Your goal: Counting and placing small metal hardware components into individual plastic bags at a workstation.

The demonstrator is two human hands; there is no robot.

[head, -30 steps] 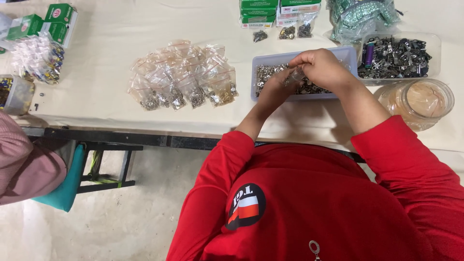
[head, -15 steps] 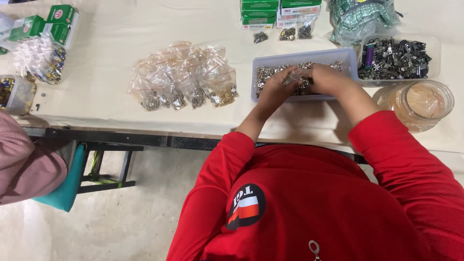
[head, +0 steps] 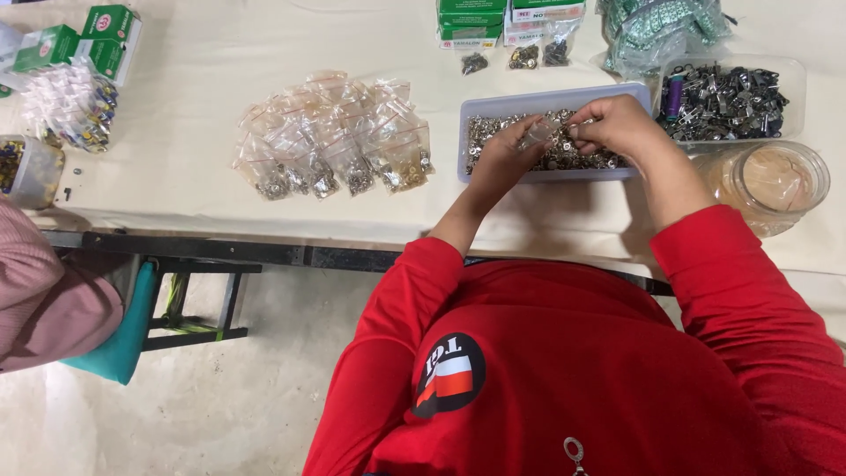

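Note:
My left hand holds a small clear plastic bag over a shallow lilac tray filled with small silver metal parts. My right hand pinches something tiny at the mouth of that bag; what it grips is too small to tell. Both hands hover just above the tray, touching each other at the bag. My red sleeves fill the lower part of the view.
A heap of small filled clear bags lies left of the tray. A clear container of dark metal clips and a round clear jar stand at the right. Green boxes sit at the back. Another person's pink sleeve is at the left.
Both hands dipped down into the tray half a second ago. Now they are lifted slightly and meet at the small bag.

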